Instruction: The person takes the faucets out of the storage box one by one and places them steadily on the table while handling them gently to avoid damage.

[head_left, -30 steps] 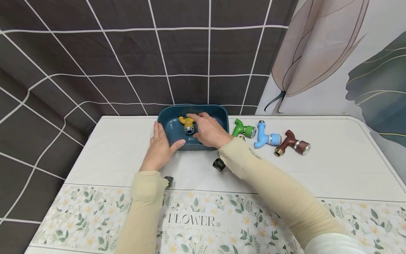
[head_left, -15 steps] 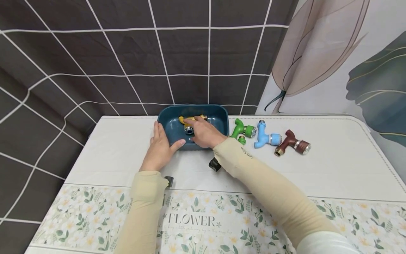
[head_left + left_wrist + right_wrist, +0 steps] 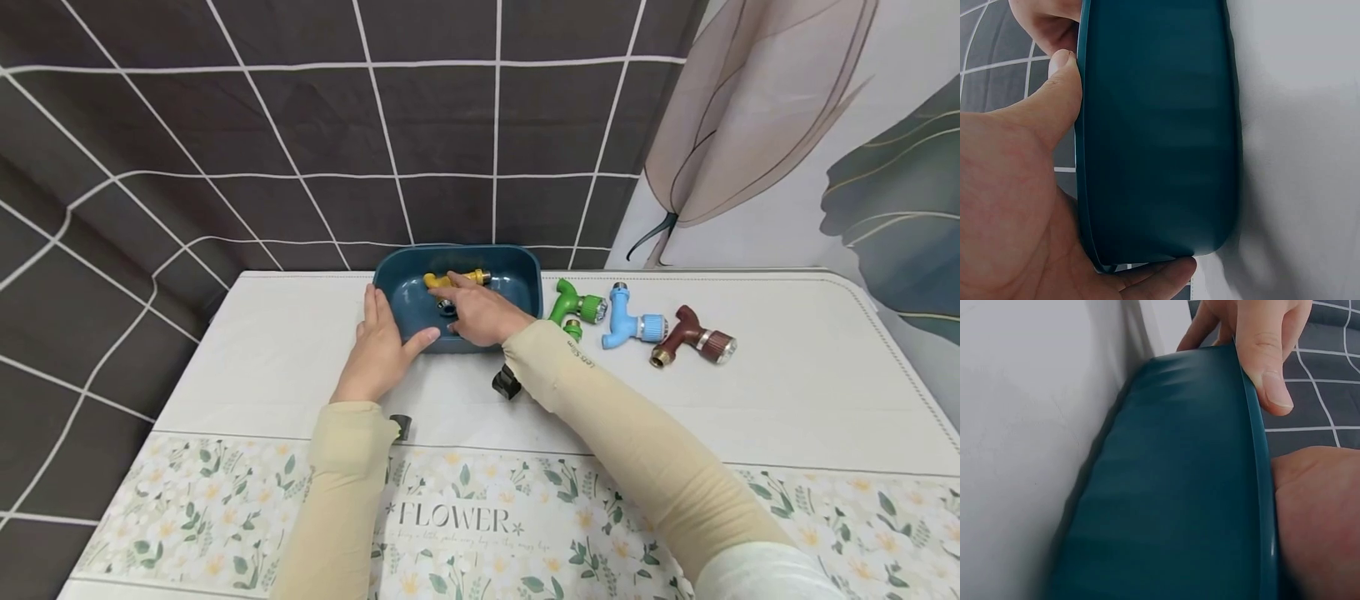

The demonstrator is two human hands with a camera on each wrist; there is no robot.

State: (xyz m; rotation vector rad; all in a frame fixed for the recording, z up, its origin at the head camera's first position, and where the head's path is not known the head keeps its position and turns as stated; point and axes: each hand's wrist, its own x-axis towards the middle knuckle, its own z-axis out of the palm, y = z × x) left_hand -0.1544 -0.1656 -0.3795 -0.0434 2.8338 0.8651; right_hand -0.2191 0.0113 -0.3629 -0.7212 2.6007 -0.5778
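Observation:
A dark teal plastic basin stands at the back of the table. My left hand holds its left front corner, the thumb over the front rim and the fingers along the outer side wall; the left wrist view shows this grip from below. Inside the basin lies a yellow faucet, spout to the left and threaded end to the right. My right hand reaches over the front rim and pinches the faucet near its handle. Those fingers cover most of the handle. In the right wrist view the basin's front wall hides the faucet.
Right of the basin lie a green faucet, a light blue faucet and a brown faucet. A small green piece with a brass thread is beside the green one. A dark grid-patterned cloth hangs directly behind the basin.
My right hand has shifted slightly left and brought its fingers down over the faucet's handle, uncovering the threaded end. My left hand and the basin have stayed put.

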